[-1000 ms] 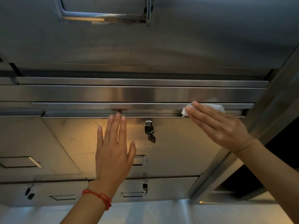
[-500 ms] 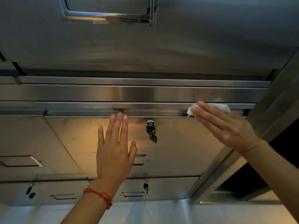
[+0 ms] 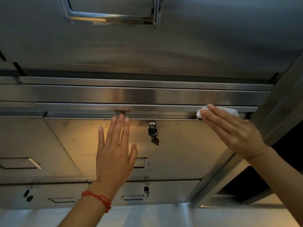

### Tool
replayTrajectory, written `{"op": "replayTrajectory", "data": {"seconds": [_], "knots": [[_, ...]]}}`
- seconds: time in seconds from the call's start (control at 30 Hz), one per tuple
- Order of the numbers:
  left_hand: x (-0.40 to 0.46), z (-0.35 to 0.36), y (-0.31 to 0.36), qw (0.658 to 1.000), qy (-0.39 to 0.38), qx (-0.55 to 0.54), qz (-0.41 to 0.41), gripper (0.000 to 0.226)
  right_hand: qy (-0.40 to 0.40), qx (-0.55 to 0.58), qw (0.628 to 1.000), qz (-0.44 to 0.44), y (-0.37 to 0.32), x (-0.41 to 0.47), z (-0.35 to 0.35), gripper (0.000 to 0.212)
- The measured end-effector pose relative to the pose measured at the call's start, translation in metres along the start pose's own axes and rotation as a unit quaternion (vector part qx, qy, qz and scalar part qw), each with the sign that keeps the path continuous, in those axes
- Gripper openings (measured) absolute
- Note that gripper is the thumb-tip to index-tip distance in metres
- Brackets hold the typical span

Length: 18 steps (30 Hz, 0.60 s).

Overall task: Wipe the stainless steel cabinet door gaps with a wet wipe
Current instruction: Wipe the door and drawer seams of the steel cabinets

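Right hand (image 3: 232,131) and wet wipe (image 3: 230,111) shifted further right of the padlock (image 3: 152,131); straight fingers press wipe into door gap (image 3: 164,115). Left hand (image 3: 114,154) flat, fingers straight, left of padlock.

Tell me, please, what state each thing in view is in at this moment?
Wet wipe: crumpled, pressed into the door gap.
Right hand: fingers straight, pressing the wipe.
Left hand: flat on the cabinet door.
Key: hanging from the lock.
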<state>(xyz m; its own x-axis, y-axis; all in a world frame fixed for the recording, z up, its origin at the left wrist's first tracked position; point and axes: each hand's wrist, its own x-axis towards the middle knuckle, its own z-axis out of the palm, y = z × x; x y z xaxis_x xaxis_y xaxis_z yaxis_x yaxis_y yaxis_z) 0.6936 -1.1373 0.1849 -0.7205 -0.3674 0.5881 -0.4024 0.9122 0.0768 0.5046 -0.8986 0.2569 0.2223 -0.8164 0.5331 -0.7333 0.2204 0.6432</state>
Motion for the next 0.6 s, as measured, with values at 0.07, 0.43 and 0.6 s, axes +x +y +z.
{"op": "replayTrajectory", "data": {"seconds": [0.07,0.43,0.6], "knots": [[0.000,0.001,0.001,1.000,0.004,-0.003,-0.001,0.062,0.003,0.002,1.000,-0.008,-0.002,0.004,0.003,0.027],[0.001,0.002,0.000,1.000,0.015,-0.005,0.005,0.061,-0.006,-0.002,1.000,-0.001,0.001,-0.002,-0.001,0.028],[0.000,0.003,0.003,1.000,0.018,-0.005,-0.006,0.062,-0.020,0.008,1.000,-0.015,0.005,0.000,0.000,0.029]]}}
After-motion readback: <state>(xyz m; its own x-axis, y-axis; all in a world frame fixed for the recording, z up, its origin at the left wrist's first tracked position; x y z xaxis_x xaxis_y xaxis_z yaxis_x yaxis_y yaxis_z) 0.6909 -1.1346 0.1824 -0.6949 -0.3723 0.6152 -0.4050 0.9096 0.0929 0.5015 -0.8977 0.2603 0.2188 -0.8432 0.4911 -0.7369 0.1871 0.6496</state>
